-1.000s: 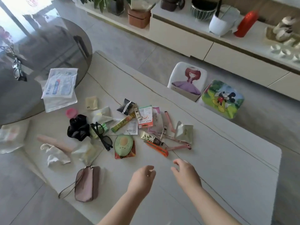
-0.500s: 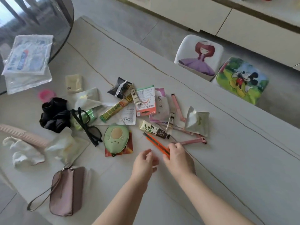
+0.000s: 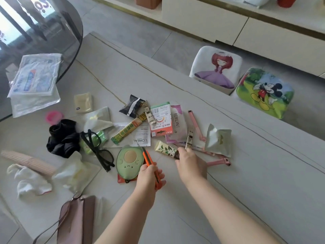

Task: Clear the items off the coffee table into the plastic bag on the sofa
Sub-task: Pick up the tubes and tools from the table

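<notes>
Small items lie scattered on the pale coffee table [image 3: 246, 173]. My left hand [image 3: 149, 176] is closed around an orange utility knife [image 3: 147, 158], lifted just above the table beside an avocado-shaped pouch [image 3: 129, 162]. My right hand [image 3: 190, 162] rests on the brown end of a cream hand-cream tube [image 3: 166, 149], its fingertips pinching a thin sachet stick [image 3: 190, 139]. Nearby lie a pale green packet [image 3: 218, 142], pink clips [image 3: 219, 162], a Berlin sachet [image 3: 177, 124], black glasses [image 3: 98, 150] and a black scrunchie [image 3: 62, 138]. The sofa and plastic bag are out of view.
A pink wristlet pouch [image 3: 77, 221] sits at the near table edge, crumpled tissues [image 3: 31, 180] and a ribbed beige roll [image 3: 26, 162] to the left. Wipe packs [image 3: 35, 80] overlap a round glass table [image 3: 44, 29]. Two cartoon stools [image 3: 216, 67] stand beyond the far edge.
My left hand has taken hold of the orange utility knife and lifted it. My right hand has moved forward onto the hand-cream tube and sachet stick. The camera has shifted slightly.
</notes>
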